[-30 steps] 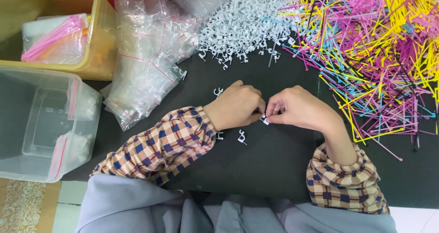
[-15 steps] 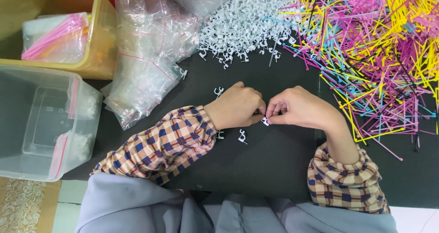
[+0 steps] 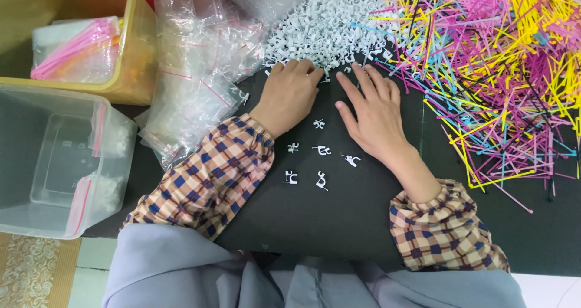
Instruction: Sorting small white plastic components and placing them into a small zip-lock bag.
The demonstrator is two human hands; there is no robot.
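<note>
Both my hands lie palm down on the black mat [image 3: 339,223], reaching into the near edge of a heap of small white cable clips [image 3: 330,26]. My left hand [image 3: 290,93] has its fingers curled at the heap's edge. My right hand [image 3: 372,111] is flat with fingers spread, its tips touching the clips. Several loose white clips [image 3: 321,150] lie on the mat between my wrists. I cannot tell whether the left hand's curled fingers hold a clip.
A big pile of pink, yellow, blue and black cable ties [image 3: 496,60] fills the right side. Clear zip bags [image 3: 200,72] are heaped at the left. A clear plastic box [image 3: 57,157] and a yellow bin [image 3: 130,72] with pink ties stand further left.
Both hands have left the spot near my body where they pinched a clip together and moved forward to the white clip heap. More loose clips now show on the mat.
</note>
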